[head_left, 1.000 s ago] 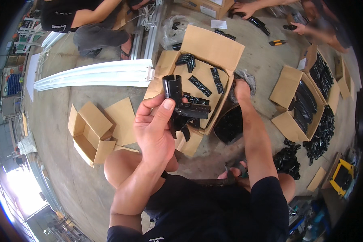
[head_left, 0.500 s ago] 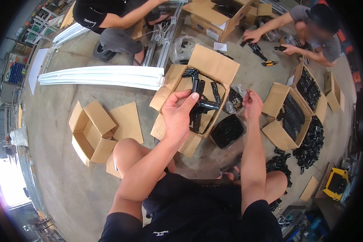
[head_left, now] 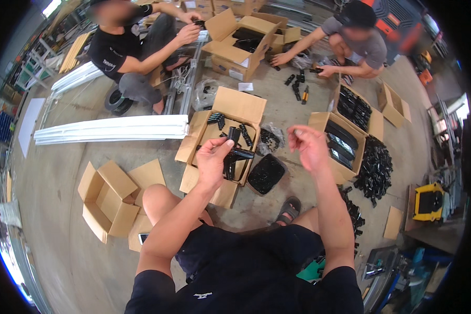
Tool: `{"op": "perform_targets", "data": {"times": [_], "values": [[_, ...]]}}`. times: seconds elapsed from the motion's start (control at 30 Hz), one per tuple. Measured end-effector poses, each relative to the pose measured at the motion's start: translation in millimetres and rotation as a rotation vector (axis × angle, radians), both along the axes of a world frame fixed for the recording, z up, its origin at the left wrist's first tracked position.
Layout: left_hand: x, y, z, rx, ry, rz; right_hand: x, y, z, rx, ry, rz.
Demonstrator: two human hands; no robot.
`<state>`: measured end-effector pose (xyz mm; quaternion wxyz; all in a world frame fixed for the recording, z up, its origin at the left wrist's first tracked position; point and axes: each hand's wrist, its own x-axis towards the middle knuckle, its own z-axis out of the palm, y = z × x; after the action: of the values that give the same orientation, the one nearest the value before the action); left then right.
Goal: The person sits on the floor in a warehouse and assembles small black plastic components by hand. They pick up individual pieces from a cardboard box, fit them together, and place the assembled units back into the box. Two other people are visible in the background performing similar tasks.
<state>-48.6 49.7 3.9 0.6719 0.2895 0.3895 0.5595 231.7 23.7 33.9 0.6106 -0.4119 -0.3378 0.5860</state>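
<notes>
My left hand (head_left: 212,161) grips a short black plastic fitting (head_left: 234,134) between thumb and fingers, above the open cardboard box (head_left: 237,102) in front of me. More black plastic fittings (head_left: 246,137) lie inside that box, partly covered by the hand. My right hand (head_left: 310,148) is raised to the right of the box with curled, closed fingers; anything in them is too small to make out. Below and between the hands stands a tub filled with black pieces (head_left: 267,175). Beyond it lies a clear plastic bag with small black parts (head_left: 269,139).
At right, a carton of long black parts (head_left: 342,140) stands beside a heap of black pieces (head_left: 374,170). An open carton (head_left: 110,201) sits at left, below long white rails (head_left: 112,130). Two co-workers (head_left: 136,57) (head_left: 350,44) crouch at the far side, handling black parts.
The view has shifted, so the floor items appear lower and further left. My right hand has turned and its fingers have loosened slightly. My left hand keeps the fitting.
</notes>
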Motion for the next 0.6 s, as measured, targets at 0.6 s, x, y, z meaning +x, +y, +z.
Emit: {"op": "perform_targets", "data": {"times": [0.6], "values": [[10, -45, -66, -0.105, -0.059, -0.144, -37, -82, -76, -0.136, 0.254, -0.028]]}}
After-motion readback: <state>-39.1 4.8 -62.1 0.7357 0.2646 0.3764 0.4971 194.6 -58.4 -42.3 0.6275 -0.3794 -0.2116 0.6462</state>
